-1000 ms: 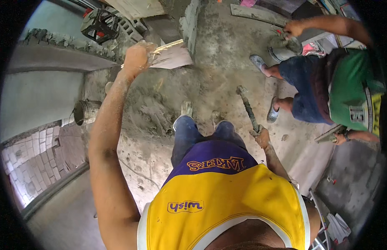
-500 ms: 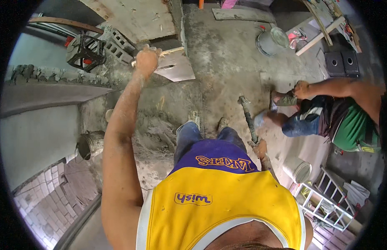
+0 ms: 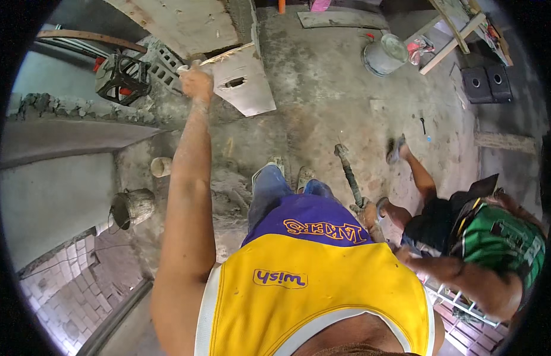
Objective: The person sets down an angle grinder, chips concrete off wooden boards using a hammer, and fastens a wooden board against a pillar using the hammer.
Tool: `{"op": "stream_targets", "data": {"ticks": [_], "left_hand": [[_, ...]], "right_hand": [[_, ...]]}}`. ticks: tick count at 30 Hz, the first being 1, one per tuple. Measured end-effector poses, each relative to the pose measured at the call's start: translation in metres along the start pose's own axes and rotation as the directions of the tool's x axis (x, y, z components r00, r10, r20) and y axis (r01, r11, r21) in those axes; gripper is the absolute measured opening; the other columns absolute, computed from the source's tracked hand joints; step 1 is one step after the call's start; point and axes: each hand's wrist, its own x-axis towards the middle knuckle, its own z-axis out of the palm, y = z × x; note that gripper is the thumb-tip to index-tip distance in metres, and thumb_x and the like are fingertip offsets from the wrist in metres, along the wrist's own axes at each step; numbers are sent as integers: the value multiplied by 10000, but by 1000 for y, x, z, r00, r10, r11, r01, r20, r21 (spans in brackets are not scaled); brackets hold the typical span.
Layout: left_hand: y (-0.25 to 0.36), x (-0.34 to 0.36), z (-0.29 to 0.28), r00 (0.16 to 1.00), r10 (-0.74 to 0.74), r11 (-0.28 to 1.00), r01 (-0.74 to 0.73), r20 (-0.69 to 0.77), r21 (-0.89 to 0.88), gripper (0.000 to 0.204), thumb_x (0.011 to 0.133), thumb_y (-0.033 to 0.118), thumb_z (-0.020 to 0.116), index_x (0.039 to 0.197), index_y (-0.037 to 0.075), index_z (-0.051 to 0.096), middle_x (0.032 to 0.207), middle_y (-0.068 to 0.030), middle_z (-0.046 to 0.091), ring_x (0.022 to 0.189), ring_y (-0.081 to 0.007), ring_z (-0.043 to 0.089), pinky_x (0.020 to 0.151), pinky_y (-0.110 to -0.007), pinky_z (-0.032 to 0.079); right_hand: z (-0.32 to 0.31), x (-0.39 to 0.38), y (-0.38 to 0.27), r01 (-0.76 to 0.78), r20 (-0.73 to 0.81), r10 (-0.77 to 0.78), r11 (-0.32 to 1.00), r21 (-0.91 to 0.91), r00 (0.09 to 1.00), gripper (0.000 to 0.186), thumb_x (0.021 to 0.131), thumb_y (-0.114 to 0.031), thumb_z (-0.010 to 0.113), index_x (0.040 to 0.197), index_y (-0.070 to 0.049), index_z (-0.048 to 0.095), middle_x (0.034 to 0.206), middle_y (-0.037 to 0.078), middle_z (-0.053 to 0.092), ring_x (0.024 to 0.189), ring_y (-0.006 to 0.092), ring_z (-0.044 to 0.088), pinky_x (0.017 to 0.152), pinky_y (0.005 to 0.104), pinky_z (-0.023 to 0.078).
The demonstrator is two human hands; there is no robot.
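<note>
My left hand (image 3: 196, 84) reaches far forward, its fingers closed on the left corner of a pale plywood board (image 3: 252, 89). The board has a ragged upper edge and a dark slot. It leans below a larger plywood panel (image 3: 186, 24). My right hand (image 3: 365, 213) is low beside my right thigh, wrapped around the handle of a hammer (image 3: 349, 172). Dark material is wound around that handle, and the cement-crusted head points forward, above the concrete floor.
To my right a co-worker (image 3: 495, 237) in green bends close, one arm reaching near my right forearm. A grey bucket (image 3: 385, 54) stands ahead right. On the left are a dark bucket (image 3: 132, 207), a small round container (image 3: 161, 167), a black stool (image 3: 122, 77) and hollow blocks (image 3: 166, 65).
My left hand has shifted left along the board, and more of the board's face and slot shows. The co-worker has moved back toward the lower right. The hammer has barely moved.
</note>
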Motion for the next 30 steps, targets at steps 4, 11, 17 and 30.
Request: {"op": "stream_targets", "data": {"ticks": [4, 11, 17, 30], "left_hand": [[14, 7, -16, 967, -134, 974, 169, 217, -150, 612, 717, 422, 790, 1210, 112, 602, 1143, -215, 650, 1071, -386, 615, 908, -470, 496], [-41, 35, 6, 934, -36, 892, 190, 355, -411, 639, 698, 365, 850, 1158, 0, 597, 1069, -220, 670, 1031, -353, 635, 884, -422, 486], [-23, 47, 7, 706, 116, 559, 534, 698, -634, 303, 877, 221, 706, 1085, 51, 567, 647, 6, 552, 453, -90, 446, 389, -256, 313], [-68, 106, 52, 681, 206, 74, 705, 702, -706, 244, 880, 72, 685, 1085, 55, 554, 758, 25, 538, 576, -49, 438, 476, -205, 311]], "right_hand": [[-10, 0, 6, -13, -20, 14, 999, 29, 1000, 381, 747, -280, 836, 815, -19, 567, 667, 129, 578, 625, 245, 522, 608, 387, 445], [-9, 20, 16, 97, -96, -104, 993, -67, 990, 406, 732, -337, 832, 829, -33, 580, 680, 143, 613, 627, 298, 580, 607, 416, 456], [35, 29, 44, -93, -103, 104, 990, 107, 989, 424, 718, -374, 836, 805, -52, 574, 637, 114, 593, 593, 291, 586, 564, 420, 446], [78, 23, -146, -154, -179, 211, 946, 286, 961, 351, 757, -292, 811, 813, -36, 577, 683, 114, 596, 605, 251, 528, 590, 376, 446]]}}
